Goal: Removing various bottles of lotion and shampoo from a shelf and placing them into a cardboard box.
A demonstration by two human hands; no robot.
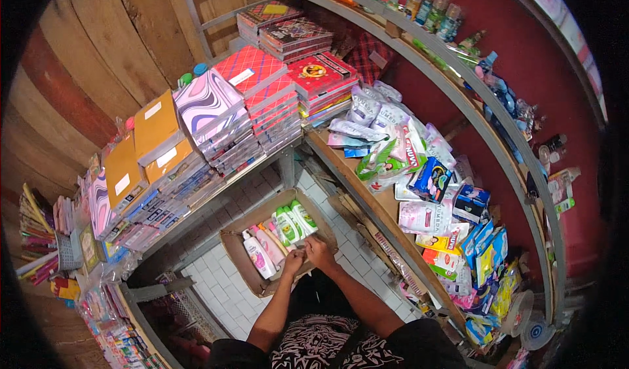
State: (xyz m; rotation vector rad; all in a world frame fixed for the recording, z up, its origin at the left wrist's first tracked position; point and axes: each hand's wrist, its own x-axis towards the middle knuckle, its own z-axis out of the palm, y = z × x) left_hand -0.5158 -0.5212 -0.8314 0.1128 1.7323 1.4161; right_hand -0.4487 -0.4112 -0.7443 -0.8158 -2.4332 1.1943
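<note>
An open cardboard box (237, 247) sits on the tiled floor below me. Inside lie several plastic bottles: white ones with green caps (290, 223) and pink-and-white ones (260, 254). My left hand (293, 261) and my right hand (320, 251) meet at the box's near edge, fingers curled together. Whether they pinch the box flap or a small item is hidden between the fingers.
A low shelf (196, 202) at left carries stacks of notebooks (262, 91) and tan envelopes (156, 130). A wooden counter (367, 199) at right is piled with sachets and packets (419, 172). Curved wall shelves (472, 100) hold bottles. A small fan (534, 333) stands lower right.
</note>
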